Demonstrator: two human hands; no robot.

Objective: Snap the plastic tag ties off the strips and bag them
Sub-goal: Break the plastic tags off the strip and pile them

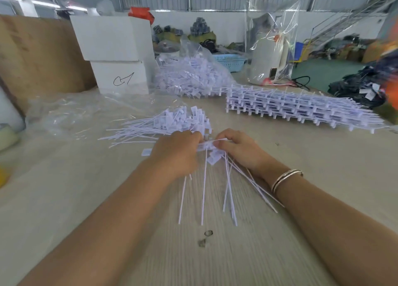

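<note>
At the middle of the pale wooden table (280,232), a strip of tag ties (212,144) is gripped from both ends; the left hand (175,151) is curled over its left part, and the right hand (238,149) pinches its right part between thumb and fingers; the long thin tails (228,191) of the ties are fanned toward the person, lying on the table between the two forearms; a bracelet (285,178) is worn on the right wrist. Just beyond the hands a loose pile of snapped ties (172,122) is spread, its tails pointing left; bare tabletop is left open in front of the tails, toward the near edge. Farther right, well apart from the hands, a stack of uncut strips (301,107) is laid, reaching toward the table's right edge. Behind the pile, a clear bag filled with ties (191,76) is seen, beside two stacked white boxes (116,53); flat clear plastic sheeting (71,111) is spread at the left.
</note>
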